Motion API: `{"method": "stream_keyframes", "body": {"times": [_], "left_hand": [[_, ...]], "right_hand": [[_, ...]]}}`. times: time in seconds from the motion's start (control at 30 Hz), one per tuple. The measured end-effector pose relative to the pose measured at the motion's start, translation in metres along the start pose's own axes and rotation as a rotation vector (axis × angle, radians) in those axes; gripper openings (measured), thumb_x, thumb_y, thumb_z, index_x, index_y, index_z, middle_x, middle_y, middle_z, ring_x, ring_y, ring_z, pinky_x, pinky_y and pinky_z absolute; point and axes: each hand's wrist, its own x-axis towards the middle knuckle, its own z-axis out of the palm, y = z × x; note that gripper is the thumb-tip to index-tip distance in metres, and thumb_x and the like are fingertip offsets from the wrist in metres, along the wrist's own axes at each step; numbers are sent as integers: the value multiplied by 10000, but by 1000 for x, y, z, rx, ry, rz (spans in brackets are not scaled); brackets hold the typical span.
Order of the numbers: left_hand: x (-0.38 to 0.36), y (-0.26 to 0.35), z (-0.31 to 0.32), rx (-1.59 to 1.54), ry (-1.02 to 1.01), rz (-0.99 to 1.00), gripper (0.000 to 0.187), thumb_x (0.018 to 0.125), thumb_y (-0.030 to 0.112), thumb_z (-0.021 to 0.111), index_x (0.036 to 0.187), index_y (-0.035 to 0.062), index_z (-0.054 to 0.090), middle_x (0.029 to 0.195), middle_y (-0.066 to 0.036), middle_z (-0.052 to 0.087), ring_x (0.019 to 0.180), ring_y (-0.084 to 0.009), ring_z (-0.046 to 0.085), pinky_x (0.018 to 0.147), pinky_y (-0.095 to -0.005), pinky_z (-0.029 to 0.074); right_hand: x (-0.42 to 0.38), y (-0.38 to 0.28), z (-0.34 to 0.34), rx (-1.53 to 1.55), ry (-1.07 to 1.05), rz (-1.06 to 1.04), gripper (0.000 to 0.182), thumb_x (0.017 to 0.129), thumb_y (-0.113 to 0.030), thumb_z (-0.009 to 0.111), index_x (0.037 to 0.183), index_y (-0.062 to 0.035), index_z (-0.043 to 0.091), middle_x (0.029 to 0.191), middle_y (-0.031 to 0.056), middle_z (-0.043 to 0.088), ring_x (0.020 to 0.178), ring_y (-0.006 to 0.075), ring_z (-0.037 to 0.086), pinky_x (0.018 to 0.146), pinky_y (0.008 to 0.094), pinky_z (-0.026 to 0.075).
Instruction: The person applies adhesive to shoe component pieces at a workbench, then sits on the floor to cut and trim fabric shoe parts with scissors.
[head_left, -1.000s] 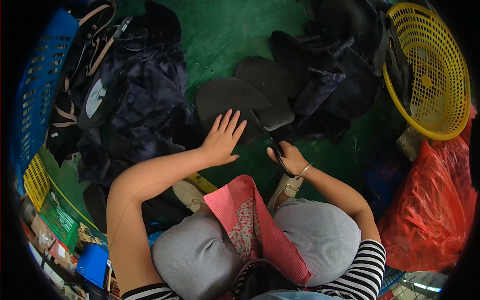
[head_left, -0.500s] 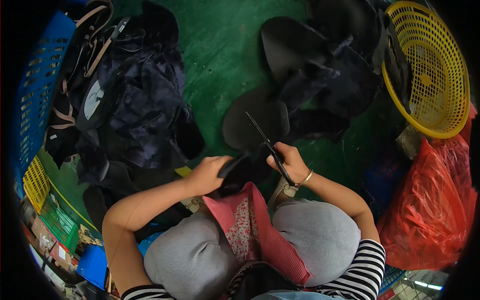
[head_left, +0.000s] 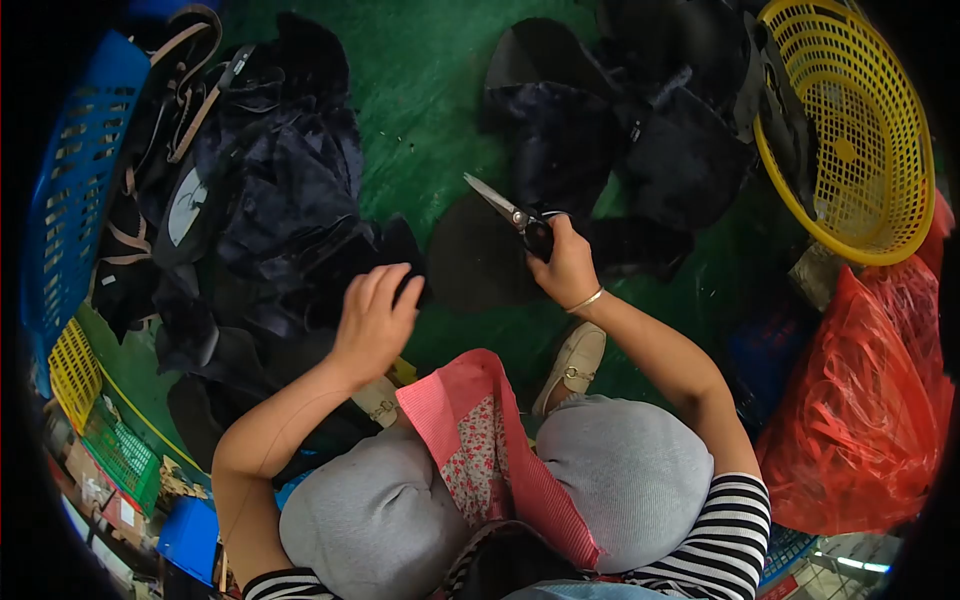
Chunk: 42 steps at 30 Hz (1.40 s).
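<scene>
My right hand (head_left: 566, 264) grips the black handles of a pair of scissors (head_left: 510, 212), whose metal blades point up and to the left. Below the blades lies a dark rounded piece (head_left: 475, 260) on the green floor (head_left: 420, 110). My left hand (head_left: 378, 318) has its fingers apart and holds nothing; it is at the lower right edge of a heap of dark plush pieces (head_left: 290, 190). A second pile of dark plush pieces (head_left: 690, 150) lies beyond my right hand.
A blue basket (head_left: 80, 180) stands at the left edge. On the right are a yellow basket (head_left: 850, 150) and a red plastic bag (head_left: 850, 400). My shoe (head_left: 577, 365) rests on the floor below my right hand.
The dark piece that was in my left hand has left it, and that hand has moved left and opened. My right hand has moved up with the scissors. A plush piece now lies on the far pile.
</scene>
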Motion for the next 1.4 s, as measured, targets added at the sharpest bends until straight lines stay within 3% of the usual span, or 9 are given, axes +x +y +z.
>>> {"method": "stream_keyframes", "body": {"times": [0.17, 0.23, 0.33, 0.43, 0.6, 0.97, 1.13, 1.27, 1.4], "left_hand": [[20, 41, 24, -717, -57, -205, 770, 704, 195, 723, 1317, -22, 312, 1323, -230, 372, 1186, -360, 426, 962, -400, 375], [31, 33, 34, -1016, -313, -254, 724, 727, 157, 705, 1309, -38, 320, 1222, -222, 503, 1070, -325, 548, 880, -375, 436], [16, 21, 47, -978, -113, -411, 462, 802, 107, 627, 1201, -45, 451, 979, -170, 629, 878, -269, 628, 781, -330, 470], [-6, 11, 47, -1018, -36, -544, 293, 849, 83, 574, 1118, -30, 538, 938, -162, 640, 834, -205, 623, 746, -294, 470], [-18, 9, 33, -1082, -111, -632, 303, 869, 78, 556, 1149, -33, 521, 904, -151, 645, 796, -134, 603, 715, -273, 468], [-21, 2, 24, -1013, -242, -455, 283, 866, 70, 533, 1124, -46, 532, 985, -178, 636, 899, -253, 626, 784, -320, 467], [-23, 1, 17, -894, -239, -385, 294, 835, 15, 530, 1126, -26, 535, 998, -202, 625, 915, -329, 623, 774, -337, 483], [-31, -7, 15, -716, -281, -252, 335, 774, -31, 520, 1105, 6, 552, 1018, -186, 610, 910, -358, 603, 772, -374, 494], [-31, -43, -3, -11, -45, -351, 311, 786, 17, 519, 1092, 49, 564, 958, -135, 573, 866, -307, 552, 748, -384, 464]], "right_hand": [[-13, -78, -8, 334, -235, 10, 333, 680, -35, 693, 921, -6, 465, 734, 123, 567, 653, 245, 582, 611, 317, 465], [-16, -86, -6, 506, -336, 0, 308, 722, -109, 725, 895, 0, 494, 687, 85, 553, 595, 134, 516, 555, 270, 436], [-12, -67, -15, 387, -445, 12, 302, 724, -147, 750, 856, 16, 533, 651, 70, 549, 552, 115, 481, 513, 241, 401], [-9, -47, -45, 472, -933, 492, 386, 823, -376, 666, 812, 3, 592, 615, 42, 558, 530, 96, 514, 485, 232, 407], [-27, -32, -40, 248, -1096, 363, 837, 751, -804, 355, 778, -6, 602, 666, 79, 592, 574, 146, 571, 520, 283, 459], [2, -43, -7, 367, -1177, 387, 658, 810, -679, 477, 736, -32, 566, 582, 18, 520, 444, 92, 463, 391, 249, 351], [1, -36, 5, 253, -1056, -4, 776, 764, -763, 428, 689, -7, 587, 561, 61, 534, 513, 170, 539, 475, 306, 411], [14, -46, -8, 337, -1176, 246, 646, 819, -630, 519, 703, 5, 524, 591, 98, 495, 522, 200, 488, 482, 335, 377], [26, -52, -24, 180, -663, -281, 503, 713, -434, 742, 680, 6, 501, 609, 131, 480, 573, 283, 520, 511, 356, 396]]}}
